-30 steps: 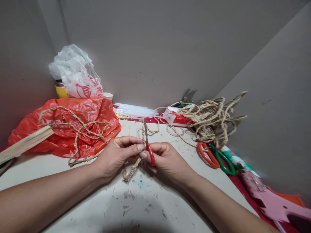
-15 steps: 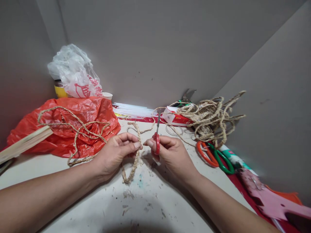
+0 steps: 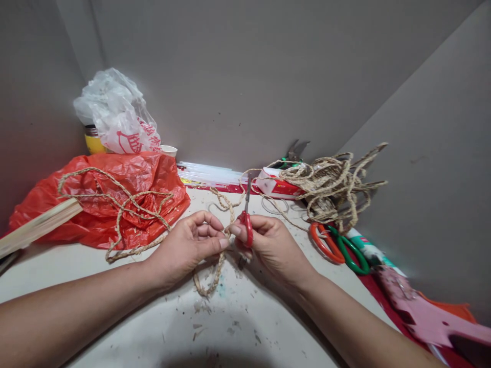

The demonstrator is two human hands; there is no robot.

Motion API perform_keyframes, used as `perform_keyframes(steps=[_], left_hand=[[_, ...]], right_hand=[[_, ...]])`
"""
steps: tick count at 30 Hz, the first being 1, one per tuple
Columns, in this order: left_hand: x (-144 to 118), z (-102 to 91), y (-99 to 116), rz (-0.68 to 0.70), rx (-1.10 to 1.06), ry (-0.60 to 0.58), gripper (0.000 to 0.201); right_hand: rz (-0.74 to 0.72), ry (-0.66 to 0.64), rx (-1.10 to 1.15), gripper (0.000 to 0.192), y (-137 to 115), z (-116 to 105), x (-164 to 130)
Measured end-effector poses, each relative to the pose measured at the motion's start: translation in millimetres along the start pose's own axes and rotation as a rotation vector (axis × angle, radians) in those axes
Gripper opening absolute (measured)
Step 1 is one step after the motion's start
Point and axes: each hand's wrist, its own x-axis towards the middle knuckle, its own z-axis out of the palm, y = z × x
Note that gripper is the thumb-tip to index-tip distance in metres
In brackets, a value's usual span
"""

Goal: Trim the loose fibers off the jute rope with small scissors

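1. Left hand [image 3: 192, 243] and right hand [image 3: 268, 243] now nearly meet at the tips, closer than half a second ago, and the upper stretch of the braided rope [image 3: 220, 268] sits further right.
2. Left thumb and forefinger appear to pinch the rope just in front of the body; the other fingers curl loosely.
3. Right fingers clasp the red-handled scissors [image 3: 248, 230], blades pointing up and away, beside the rope. The right thumb tip is right at the rope; whether it grips it, I cannot tell.
4. Below the pinch, the rope hangs in a loop over the table [image 3: 134, 317]; above it, the rope bends away toward the back.
5. It is probably light, soft and bendy, with a rough, fibrous braid that should slip little. Loose fibres may fray, so a thumb-and-finger hold close to the working spot looks best.
6. Further out, another strand [image 3: 133, 197] lies across a red plastic bag [image 3: 169, 179] on the left.
7. To the right are a rope heap [image 3: 330, 174], orange and green handles [image 3: 358, 263], and a pink tool [image 3: 429, 317].
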Motion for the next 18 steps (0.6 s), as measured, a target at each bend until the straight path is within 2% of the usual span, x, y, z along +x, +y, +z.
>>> perform_keyframes(steps=[6, 14, 18], left_hand=[[0.6, -1.9, -0.6, -0.042, -0.053, -0.009, 0.021], [2.1, -3.8, -2.7, -0.019, -0.094, 0.053, 0.022], [3.4, -3.9, -2.0, -0.002, -0.114, 0.082, 0.023]], right_hand=[[-0.044, 0.062, 0.014, 0.023, 1.3, -1.1, 0.4], [-0.058, 0.146, -0.008, 0.024, 3.9, -5.1, 3.3], [-0.111, 0.155, -0.192, 0.031, 0.0, -4.6, 1.0]])
